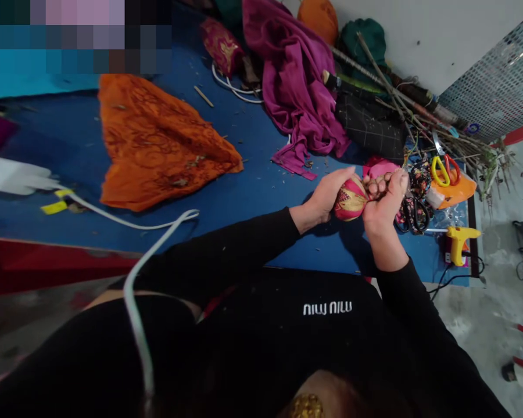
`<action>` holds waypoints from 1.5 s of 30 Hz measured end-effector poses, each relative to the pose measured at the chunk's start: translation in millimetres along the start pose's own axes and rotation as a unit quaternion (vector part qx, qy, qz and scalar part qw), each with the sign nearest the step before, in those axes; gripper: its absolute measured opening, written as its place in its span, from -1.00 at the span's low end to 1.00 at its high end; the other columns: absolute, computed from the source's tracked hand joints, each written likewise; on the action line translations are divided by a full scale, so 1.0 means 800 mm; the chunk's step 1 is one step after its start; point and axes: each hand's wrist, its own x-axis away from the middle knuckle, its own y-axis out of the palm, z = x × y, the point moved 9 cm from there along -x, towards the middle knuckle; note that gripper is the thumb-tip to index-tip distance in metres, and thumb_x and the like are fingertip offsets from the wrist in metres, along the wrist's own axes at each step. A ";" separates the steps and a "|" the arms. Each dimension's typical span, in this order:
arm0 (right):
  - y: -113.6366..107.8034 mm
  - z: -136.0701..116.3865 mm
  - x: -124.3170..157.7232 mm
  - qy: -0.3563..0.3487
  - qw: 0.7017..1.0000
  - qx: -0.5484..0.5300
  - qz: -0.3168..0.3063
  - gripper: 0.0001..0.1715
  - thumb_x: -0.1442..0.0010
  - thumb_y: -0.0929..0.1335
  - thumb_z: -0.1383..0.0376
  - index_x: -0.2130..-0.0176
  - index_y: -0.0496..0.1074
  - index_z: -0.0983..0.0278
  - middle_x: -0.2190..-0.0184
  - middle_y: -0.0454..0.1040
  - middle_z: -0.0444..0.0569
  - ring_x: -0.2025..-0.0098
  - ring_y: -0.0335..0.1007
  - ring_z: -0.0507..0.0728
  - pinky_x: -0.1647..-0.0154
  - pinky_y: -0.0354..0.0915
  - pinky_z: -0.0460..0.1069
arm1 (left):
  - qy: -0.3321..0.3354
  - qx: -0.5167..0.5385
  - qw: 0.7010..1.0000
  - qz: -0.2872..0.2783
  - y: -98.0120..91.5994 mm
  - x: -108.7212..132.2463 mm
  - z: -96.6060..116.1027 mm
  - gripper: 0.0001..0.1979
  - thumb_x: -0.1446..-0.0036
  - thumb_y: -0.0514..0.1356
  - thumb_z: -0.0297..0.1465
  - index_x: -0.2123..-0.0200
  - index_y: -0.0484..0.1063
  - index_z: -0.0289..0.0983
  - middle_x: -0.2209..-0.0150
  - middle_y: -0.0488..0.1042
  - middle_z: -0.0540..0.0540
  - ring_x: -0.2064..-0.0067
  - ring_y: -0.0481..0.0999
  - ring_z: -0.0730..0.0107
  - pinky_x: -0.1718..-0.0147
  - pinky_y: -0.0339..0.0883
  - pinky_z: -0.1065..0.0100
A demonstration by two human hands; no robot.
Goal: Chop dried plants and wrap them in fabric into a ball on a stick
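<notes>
Over the near right part of the blue table I hold a stuffed bundle of pink-red and gold patterned fabric (351,200). My left hand (320,197) curls round its rounded end from the left. My right hand (384,200) is closed round the gathered neck on the right, fingers folded in. The fabric inside the right fist is mostly hidden. Just beyond that hand lies pink cloth (375,166). Black-handled scissors (418,216) rest to the right of my right wrist, beside dark floral fabric (421,177).
Scissors with yellow and red handles (445,171) lie on orange cloth (462,194). A yellow glue gun (459,241) sits at the right edge. Orange patterned fabric (152,151), magenta cloth (296,81) and dry sticks (418,110) spread across the blue table (244,200). A white cable (143,261) hangs in front.
</notes>
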 end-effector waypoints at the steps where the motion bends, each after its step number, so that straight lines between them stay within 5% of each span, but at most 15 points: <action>1: 0.003 0.000 -0.001 0.007 1.000 -0.007 -0.012 -0.60 -0.37 0.34 0.11 0.41 0.14 0.16 0.66 0.05 -0.41 0.69 0.02 -0.11 0.45 0.38 -0.13 | -0.019 0.016 1.000 -0.014 0.003 -0.001 -0.005 -0.49 -0.20 0.17 0.12 0.40 0.44 -0.23 0.38 0.57 -0.12 0.27 0.60 0.19 0.14 0.51 0.14; 4: 0.003 0.004 -0.010 0.052 0.998 -0.022 -0.031 -0.57 -0.42 0.29 0.07 0.43 0.15 0.16 0.69 -0.03 -0.41 0.73 -0.13 -0.11 0.62 0.17 -0.17 | -0.004 -0.009 1.000 -0.013 -0.001 0.002 -0.003 -0.34 -0.24 0.05 0.27 0.32 0.47 -0.24 0.30 0.59 -0.17 0.17 0.62 0.13 0.04 0.51 0.09; 6: -0.006 0.008 -0.021 0.086 0.995 -0.035 -0.017 -0.51 -0.44 0.27 0.03 0.46 0.12 0.16 0.71 -0.11 -0.42 0.76 -0.26 -0.11 0.71 0.01 -0.17 | 0.108 -0.097 0.989 0.019 -0.008 0.009 0.021 -0.31 -0.18 0.13 0.29 0.14 0.50 -0.24 0.11 0.61 -0.21 0.01 0.60 0.08 -0.10 0.46 0.06; 9: -0.022 0.012 -0.036 0.120 0.991 -0.051 0.021 -0.45 -0.45 0.27 0.04 0.50 0.05 0.17 0.73 -0.16 -0.43 0.76 -0.36 -0.11 0.74 -0.10 -0.17 | 0.338 -0.269 0.902 -0.020 0.013 0.039 0.059 -0.14 0.09 0.41 0.24 -0.12 0.45 -0.21 -0.22 0.47 -0.31 -0.26 0.46 -0.12 -0.29 0.30 -0.10; 12: -0.024 0.014 -0.034 0.139 0.989 -0.042 0.022 -0.42 -0.44 0.29 0.05 0.52 0.03 0.18 0.74 -0.16 -0.43 0.75 -0.40 -0.12 0.75 -0.15 -0.17 | 0.470 -0.375 0.796 -0.073 0.037 0.070 0.067 -0.21 0.14 0.53 0.03 -0.12 0.46 -0.17 -0.27 0.41 -0.34 -0.31 0.40 -0.22 -0.29 0.28 -0.22; 16: -0.004 -0.009 -0.011 0.075 0.997 -0.007 -0.025 -0.40 -0.37 0.34 -0.05 0.51 0.05 0.16 0.73 -0.18 -0.43 0.75 -0.36 -0.10 0.75 -0.07 -0.15 | 0.500 -0.365 0.785 -0.031 0.034 0.086 0.082 -0.46 0.00 0.42 -0.21 -0.06 0.43 -0.15 -0.09 0.49 -0.25 -0.13 0.52 -0.03 -0.10 0.46 -0.09; 20: 0.011 -0.038 0.020 -0.009 0.998 0.048 -0.036 -0.39 -0.29 0.39 -0.11 0.51 0.09 0.16 0.73 -0.13 -0.41 0.77 -0.30 -0.09 0.76 -0.07 -0.12 | 0.423 -0.295 0.856 -0.024 0.028 0.081 0.095 -0.63 -0.04 0.33 -0.22 0.08 0.44 -0.18 0.14 0.52 -0.14 0.07 0.53 0.12 0.05 0.47 0.05; 23: 0.011 -0.047 0.031 -0.047 0.997 0.068 -0.009 -0.41 -0.27 0.41 -0.10 0.51 0.13 0.16 0.74 -0.04 -0.40 0.76 -0.25 -0.09 0.75 -0.08 -0.13 | 0.254 -0.211 0.942 -0.050 0.022 0.054 0.074 -0.68 -0.02 0.34 -0.20 0.18 0.46 -0.21 0.23 0.53 -0.07 0.19 0.51 0.22 0.10 0.43 0.15; 26: 0.002 -0.037 0.025 -0.050 0.996 0.070 0.030 -0.42 -0.23 0.44 -0.08 0.50 0.13 0.16 0.73 -0.03 -0.41 0.75 -0.24 -0.09 0.75 -0.12 -0.14 | 0.092 -0.116 0.988 -0.046 0.013 0.031 0.038 -0.71 0.04 0.32 -0.23 0.26 0.47 -0.25 0.29 0.51 -0.02 0.22 0.50 0.28 0.10 0.40 0.22; 32: -0.009 -0.013 -0.005 -0.004 0.998 0.051 0.040 -0.47 -0.23 0.42 -0.05 0.48 0.12 0.15 0.72 -0.04 -0.42 0.74 -0.19 -0.09 0.73 -0.05 -0.15 | 0.002 -0.026 1.000 0.012 0.006 0.015 0.008 -0.66 0.09 0.37 -0.19 0.30 0.48 -0.27 0.33 0.52 0.01 0.25 0.50 0.35 0.15 0.35 0.30; 37: 0.010 -0.029 0.019 -0.052 0.998 0.046 -0.012 -0.46 -0.24 0.40 -0.06 0.51 0.13 0.14 0.72 -0.05 -0.40 0.75 -0.17 -0.09 0.71 0.06 -0.13 | -0.017 0.064 0.996 -0.057 0.018 0.014 0.006 -0.68 -0.01 0.32 -0.11 0.40 0.49 -0.27 0.43 0.54 -0.03 0.33 0.53 0.33 0.18 0.42 0.27; 42: 0.026 -0.031 0.041 -0.099 0.991 0.080 -0.053 -0.30 -0.13 0.47 -0.14 0.60 0.05 0.15 0.73 -0.07 -0.36 0.74 -0.13 -0.08 0.74 0.02 -0.11 | -0.128 0.114 0.981 -0.093 0.017 0.009 -0.022 -0.75 0.06 0.36 -0.19 0.44 0.53 -0.26 0.44 0.57 -0.10 0.40 0.54 0.26 0.27 0.49 0.21; 45: 0.015 -0.025 0.018 -0.078 0.992 0.089 -0.034 -0.33 -0.15 0.43 -0.17 0.57 0.06 0.13 0.73 -0.08 -0.38 0.75 -0.16 -0.08 0.75 -0.01 -0.11 | -0.089 0.068 0.991 -0.071 0.014 0.004 -0.016 -0.67 -0.02 0.36 -0.10 0.37 0.52 -0.26 0.39 0.59 -0.11 0.32 0.58 0.25 0.17 0.52 0.19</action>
